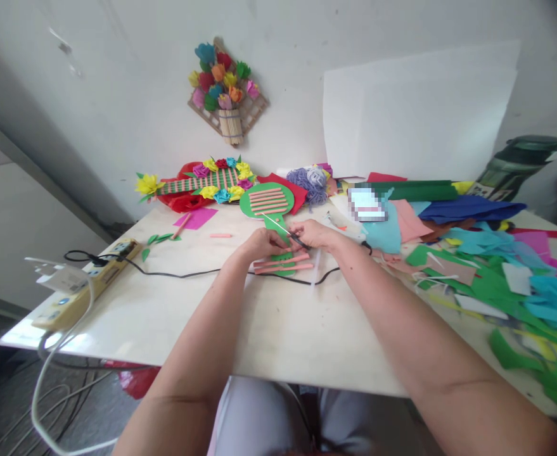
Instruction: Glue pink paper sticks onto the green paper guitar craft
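Observation:
A green guitar-shaped cutout [244,201] lies flat on the table, its round body crossed by several pink paper strips [268,201]. My left hand [265,243] rests over its narrow neck, thumb and fingers pinched; what they hold is hidden. In my right hand [310,234], closed, are scissors [281,226] with silver blades and dark handles, blades pointing up-left over the cutout. Just below my hands, loose pink strips [288,266] lie across the neck's lower end. A translucent stick [315,269] is beside them, under my right hand.
A black cable [183,276] runs from a power strip [88,285] across the table below my hands. A flower-trimmed paper guitar [202,182] stands behind. Coloured paper scraps [497,278] cover the right side. A phone [367,204] lies back right, near a dark bottle [516,168].

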The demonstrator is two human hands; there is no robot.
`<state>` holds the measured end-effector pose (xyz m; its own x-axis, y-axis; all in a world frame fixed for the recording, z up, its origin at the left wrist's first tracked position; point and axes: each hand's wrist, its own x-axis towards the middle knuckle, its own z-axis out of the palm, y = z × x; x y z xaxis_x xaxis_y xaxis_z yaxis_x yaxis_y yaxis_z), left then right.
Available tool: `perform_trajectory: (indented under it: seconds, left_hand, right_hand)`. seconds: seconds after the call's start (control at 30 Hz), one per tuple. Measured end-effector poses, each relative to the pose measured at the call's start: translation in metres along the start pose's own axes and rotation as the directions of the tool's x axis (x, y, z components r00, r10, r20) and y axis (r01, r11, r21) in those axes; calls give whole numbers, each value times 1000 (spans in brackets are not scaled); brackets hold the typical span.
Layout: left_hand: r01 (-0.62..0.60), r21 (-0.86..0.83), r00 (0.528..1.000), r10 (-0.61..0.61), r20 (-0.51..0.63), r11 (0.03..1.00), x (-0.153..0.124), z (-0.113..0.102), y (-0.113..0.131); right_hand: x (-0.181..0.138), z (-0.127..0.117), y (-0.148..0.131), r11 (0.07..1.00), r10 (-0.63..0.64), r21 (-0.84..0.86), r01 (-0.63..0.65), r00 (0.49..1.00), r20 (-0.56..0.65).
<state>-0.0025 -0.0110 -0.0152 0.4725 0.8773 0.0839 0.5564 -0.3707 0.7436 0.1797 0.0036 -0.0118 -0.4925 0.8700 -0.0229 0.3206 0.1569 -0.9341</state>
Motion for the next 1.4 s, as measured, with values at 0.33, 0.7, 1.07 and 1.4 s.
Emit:
perform_trajectory:
  seconds: [0.33, 0.7, 1.07, 1.4]
  left_hand:
    - [3, 18, 1000, -4, 10, 1000, -2, -1, 6]
    - [241, 119, 959, -217, -184, 963, -16, -26, 9]
    - [369, 114, 929, -364, -67, 922, -15, -25, 10]
    - [294, 110, 955, -296, 1, 949, -17, -25, 5]
  right_hand:
    - [3, 0, 3, 999, -10, -36, 9, 1000, -21]
    - [-2, 2, -8, 999, 32, -14, -33, 999, -22]
    - [-2, 1, -7, 999, 17, -45, -18, 1000, -23]
    - [-1, 1, -6, 996, 0, -94, -5, 999, -52]
